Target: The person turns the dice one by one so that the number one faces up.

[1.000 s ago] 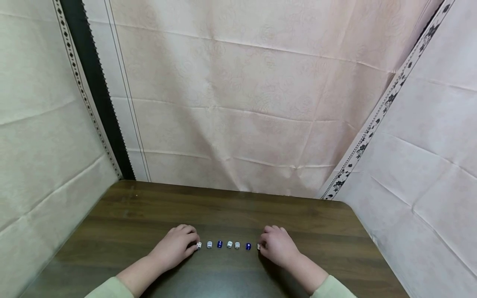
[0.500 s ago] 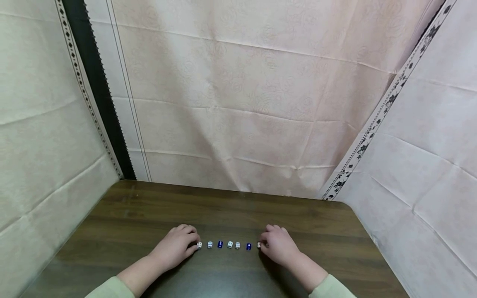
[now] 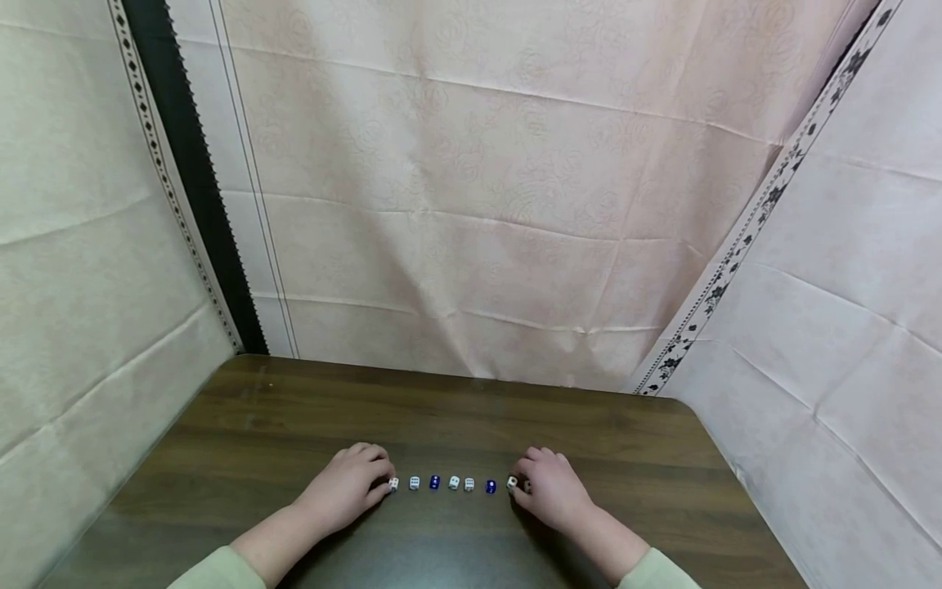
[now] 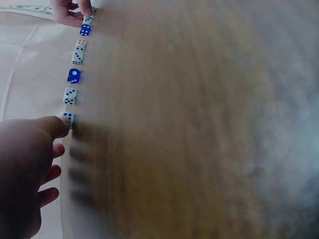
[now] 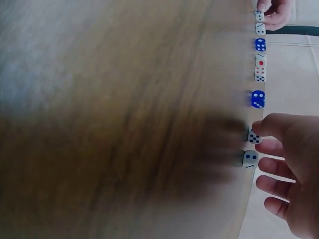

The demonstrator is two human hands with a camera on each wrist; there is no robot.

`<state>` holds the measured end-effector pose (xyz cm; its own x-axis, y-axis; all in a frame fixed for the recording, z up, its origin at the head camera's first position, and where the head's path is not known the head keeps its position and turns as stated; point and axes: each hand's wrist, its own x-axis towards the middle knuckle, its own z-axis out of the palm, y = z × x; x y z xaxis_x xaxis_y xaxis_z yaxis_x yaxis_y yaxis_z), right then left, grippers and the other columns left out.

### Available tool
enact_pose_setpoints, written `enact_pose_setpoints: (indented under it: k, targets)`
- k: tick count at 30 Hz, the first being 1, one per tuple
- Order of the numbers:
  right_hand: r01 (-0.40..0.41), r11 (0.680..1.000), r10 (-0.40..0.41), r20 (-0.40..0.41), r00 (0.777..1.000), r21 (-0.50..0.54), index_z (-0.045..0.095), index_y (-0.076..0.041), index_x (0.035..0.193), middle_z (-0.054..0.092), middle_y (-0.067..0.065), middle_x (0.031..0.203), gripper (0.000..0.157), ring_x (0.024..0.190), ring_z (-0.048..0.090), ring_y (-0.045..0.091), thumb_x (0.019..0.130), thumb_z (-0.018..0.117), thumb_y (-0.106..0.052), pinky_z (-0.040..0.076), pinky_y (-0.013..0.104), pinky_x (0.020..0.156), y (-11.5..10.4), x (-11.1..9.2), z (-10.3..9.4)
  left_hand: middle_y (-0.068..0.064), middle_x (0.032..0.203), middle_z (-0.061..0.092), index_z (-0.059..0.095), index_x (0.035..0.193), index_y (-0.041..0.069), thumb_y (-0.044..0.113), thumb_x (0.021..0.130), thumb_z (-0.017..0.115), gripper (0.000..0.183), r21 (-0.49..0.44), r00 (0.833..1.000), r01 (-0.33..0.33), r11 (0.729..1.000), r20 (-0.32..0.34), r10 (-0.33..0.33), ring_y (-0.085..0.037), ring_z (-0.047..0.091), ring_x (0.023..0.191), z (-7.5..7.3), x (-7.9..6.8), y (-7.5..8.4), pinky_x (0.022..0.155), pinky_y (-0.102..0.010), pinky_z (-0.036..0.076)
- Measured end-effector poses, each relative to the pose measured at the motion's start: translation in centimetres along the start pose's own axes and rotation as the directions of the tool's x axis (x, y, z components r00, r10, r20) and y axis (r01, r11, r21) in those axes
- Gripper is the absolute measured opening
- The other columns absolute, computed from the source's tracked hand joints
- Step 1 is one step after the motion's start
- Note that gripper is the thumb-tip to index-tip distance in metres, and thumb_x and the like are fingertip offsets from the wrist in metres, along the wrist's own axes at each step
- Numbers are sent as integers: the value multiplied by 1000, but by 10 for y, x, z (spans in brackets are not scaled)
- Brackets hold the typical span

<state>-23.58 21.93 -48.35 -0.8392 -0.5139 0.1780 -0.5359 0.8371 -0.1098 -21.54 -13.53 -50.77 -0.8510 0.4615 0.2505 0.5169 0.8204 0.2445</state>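
A row of small dice, white and blue, runs across the wooden table between the two hands. At the row's left end my left hand (image 3: 344, 484) pinches a white die (image 4: 68, 119), the thumb lying over its near face. My right hand (image 3: 550, 489) holds another white die (image 5: 254, 136) at the right end between thumb and index finger. Beside that one, partly under the right hand in the head view, is one more white die (image 5: 249, 159). Between the hands stand a white die (image 3: 414, 483), a blue die (image 3: 434, 483), two white dice (image 3: 461, 484) close together, and a second blue die (image 3: 491, 487).
The brown wooden table (image 3: 353, 409) has rounded far corners. Pale patterned cloth (image 3: 471, 204) hangs behind it and along both sides. A dark strip (image 3: 199, 180) shows at the left rear corner.
The right hand's white die has shifted slightly away from the person, and the die behind it shows more under the fingers. The left hand stays put.
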Motion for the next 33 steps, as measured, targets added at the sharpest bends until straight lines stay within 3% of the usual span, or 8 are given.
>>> enact_pose_setpoints:
  k: [7,33]
  targets:
    - [21,1000,-21,-30,999,6,73,-18,88,56,-9,82,3,74,45,9,85,73,-19,37,33,67,0,-1,2,4,109,62,71,94,26,29,91,72,5,2,1000,-2,1000,2,2,-23,56,110,0,1,0,94,-51,45]
    - [50,998,-52,-74,996,-25,72,-19,89,56,-8,84,6,76,49,11,84,74,-20,39,35,69,4,-3,6,4,109,62,70,94,26,29,92,72,5,-9,1000,-8,1000,11,8,-25,57,110,1,0,-2,93,-52,46]
